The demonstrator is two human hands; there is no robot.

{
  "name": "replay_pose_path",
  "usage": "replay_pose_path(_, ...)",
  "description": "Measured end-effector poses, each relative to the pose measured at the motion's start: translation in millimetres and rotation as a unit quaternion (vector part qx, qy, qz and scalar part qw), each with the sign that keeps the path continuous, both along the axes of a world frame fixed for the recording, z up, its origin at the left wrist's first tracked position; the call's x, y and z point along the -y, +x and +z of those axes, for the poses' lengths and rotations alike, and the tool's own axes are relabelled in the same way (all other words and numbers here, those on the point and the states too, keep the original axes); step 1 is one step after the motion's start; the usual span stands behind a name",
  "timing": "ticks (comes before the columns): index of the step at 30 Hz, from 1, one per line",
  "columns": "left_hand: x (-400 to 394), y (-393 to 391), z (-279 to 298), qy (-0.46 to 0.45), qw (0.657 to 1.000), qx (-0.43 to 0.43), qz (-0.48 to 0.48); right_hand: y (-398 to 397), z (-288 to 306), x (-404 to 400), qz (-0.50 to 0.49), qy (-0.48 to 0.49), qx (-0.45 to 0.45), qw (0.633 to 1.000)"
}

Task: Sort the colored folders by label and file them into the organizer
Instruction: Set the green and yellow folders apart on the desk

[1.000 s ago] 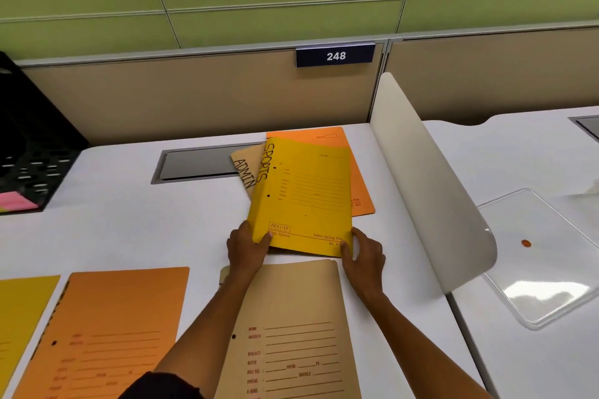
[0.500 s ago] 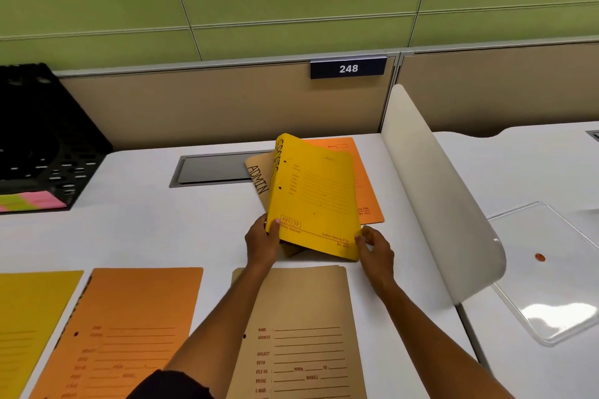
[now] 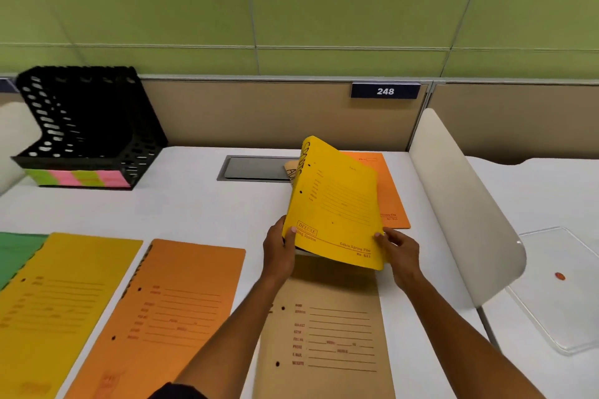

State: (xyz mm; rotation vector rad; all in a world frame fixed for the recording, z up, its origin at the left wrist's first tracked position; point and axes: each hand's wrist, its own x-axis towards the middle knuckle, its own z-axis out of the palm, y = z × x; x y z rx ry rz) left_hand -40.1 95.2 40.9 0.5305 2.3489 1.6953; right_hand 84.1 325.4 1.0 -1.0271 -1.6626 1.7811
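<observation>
The yellow folder (image 3: 337,204) has come up off the pile at the far middle of the tabletop (image 3: 194,207): a second ago it lay almost flat on the stack, and now its far end is tilted well up, so the handwritten label on its spine edge curls out of easy reading. The left hand (image 3: 278,249) pinches the near left corner, thumb on top and fingers curled beneath; the right hand (image 3: 400,253) pinches the near right corner the same way, so each grip is closed on the folder and nothing else. Under it the orange folder (image 3: 389,191) remains on the tabletop, and a tan folder (image 3: 291,170) marked with what looks like ADMIN peeks out at the left. Nearer lie sorted folders: a tan one (image 3: 330,334), an orange one (image 3: 181,301), a yellow one (image 3: 58,295) and a sliver of green (image 3: 16,253) at far left. The view has also swung left, bringing the black organizer (image 3: 84,126) into sight at the far left. The folder seems freed for placing, probably leftward with the near yellow one.
</observation>
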Motion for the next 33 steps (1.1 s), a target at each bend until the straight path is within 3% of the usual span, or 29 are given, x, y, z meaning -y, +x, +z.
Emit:
replay_pose_path(10, 133, 25, 12, 0.01, 0.998, -0.067, -0.001, 7, 27, 109, 0.096, -0.105, -0.002, 0.99)
replay_pose_path(24, 331, 67, -6, -0.067, 0.995, -0.055, 0.048, 12, 9, 302, 0.174, -0.071, 0.049, 0.981)
replay_pose_path(33, 416, 35, -16, -0.053, 0.989, -0.035, 0.132, -53, 10, 373, 0.238, -0.042, 0.072, 0.968)
